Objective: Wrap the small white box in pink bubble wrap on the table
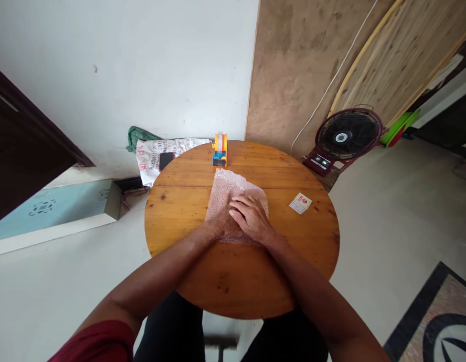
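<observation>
A sheet of pinkish bubble wrap [236, 182] lies on the round wooden table [225, 281]. My left hand [225, 218] rests low on the wrap, its fingers partly hidden behind my right hand and blending with the pink sheet. Across it lies my right hand [251, 216], palm down with fingers stretched and slightly apart, on my left hand and the wrap. Whether anything lies beneath the wrap I cannot tell. Beyond the sheet's far edge stands an orange and blue tape dispenser [219, 150].
To the right on the tabletop lies a small white card or packet with red print [300, 203]. A dark red fan [346, 138] stands on the floor at the right. Behind the table's left edge is a printed white sack [150, 163], with a green bag [138, 137] by it.
</observation>
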Tool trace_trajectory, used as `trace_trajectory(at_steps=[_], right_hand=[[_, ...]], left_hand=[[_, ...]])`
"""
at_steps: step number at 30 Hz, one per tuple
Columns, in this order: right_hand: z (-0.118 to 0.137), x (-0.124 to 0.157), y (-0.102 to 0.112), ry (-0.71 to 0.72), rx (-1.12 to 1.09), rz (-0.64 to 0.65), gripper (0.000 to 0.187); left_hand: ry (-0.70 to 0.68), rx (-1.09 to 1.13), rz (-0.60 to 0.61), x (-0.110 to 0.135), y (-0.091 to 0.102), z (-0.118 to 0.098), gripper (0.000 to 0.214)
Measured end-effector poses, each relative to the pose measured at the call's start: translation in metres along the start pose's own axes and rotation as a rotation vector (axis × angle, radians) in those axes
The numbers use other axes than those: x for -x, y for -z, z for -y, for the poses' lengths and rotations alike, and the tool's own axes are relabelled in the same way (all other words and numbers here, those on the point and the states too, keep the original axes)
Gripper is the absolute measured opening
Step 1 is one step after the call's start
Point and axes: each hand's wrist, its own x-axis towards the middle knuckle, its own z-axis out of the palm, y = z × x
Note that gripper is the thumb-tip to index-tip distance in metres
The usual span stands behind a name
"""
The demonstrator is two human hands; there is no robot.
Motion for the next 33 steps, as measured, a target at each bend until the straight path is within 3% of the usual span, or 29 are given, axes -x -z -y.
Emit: trace_trajectory(at_steps=[8, 11, 14, 18, 22, 27, 33], right_hand=[[-0.051, -0.013, -0.022, -0.349, 0.057, 0.024, 0.051], [-0.056, -0.013, -0.023, -0.396, 0.077, 0.028, 0.051], [-0.055, -0.012, -0.022, -0.405, 0.090, 0.037, 0.051], [-0.054, -0.010, -0.020, -0.387, 0.089, 0.065, 0.051], [-0.055, -0.009, -0.018, -0.395, 0.141, 0.092, 0.051], [-0.059, -0.006, -0.019, -0.523, 0.246, 0.103, 0.058], [-0.062, -0.006, -0.021, -0.554, 0.278, 0.111, 0.061]], left_hand=[[-0.048, -0.011, -0.030, -0.001, 0.009, 0.002, 0.075], [-0.061, -0.005, -0.032, -0.001, 0.012, 0.002, 0.077], [-0.060, 0.023, -0.071, 0.002, 0.019, 0.005, 0.066], [0.110, -0.032, -0.167, 0.004, 0.026, 0.019, 0.056], [0.311, -0.131, -0.119, 0.004, 0.021, 0.037, 0.067], [0.368, -0.150, -0.090, 0.002, 0.015, 0.043, 0.077], [0.367, -0.098, -0.059, 0.001, 0.018, 0.047, 0.079]])
